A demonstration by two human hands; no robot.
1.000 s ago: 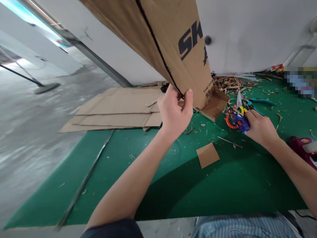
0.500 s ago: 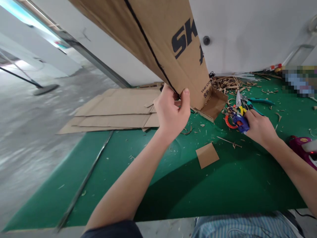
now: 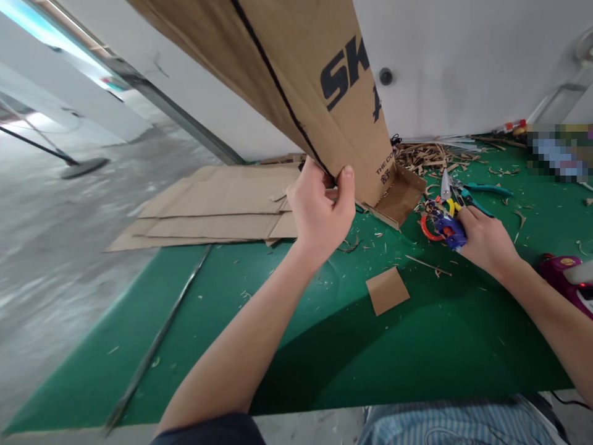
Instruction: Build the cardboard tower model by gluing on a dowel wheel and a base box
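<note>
My left hand (image 3: 322, 213) is closed on the lower edge of a large brown cardboard sheet (image 3: 306, 80) with black lettering. The sheet stands tilted, its folded bottom flap (image 3: 398, 198) resting on the green mat (image 3: 324, 334). My right hand (image 3: 484, 238) grips a tool with a blue and yellow handle (image 3: 447, 225), lying beside a red-handled piece (image 3: 428, 233) and green-handled cutters (image 3: 486, 190).
Flat cardboard sheets (image 3: 217, 204) lie at the mat's far left. A small cardboard square (image 3: 388, 290) and scraps (image 3: 430, 154) litter the mat. A magenta device (image 3: 567, 278) sits at the right edge. A metal strip (image 3: 157, 343) runs along the left; grey floor lies beyond.
The cardboard sheet and my left hand shifted slightly left. My right hand stayed on the tool.
</note>
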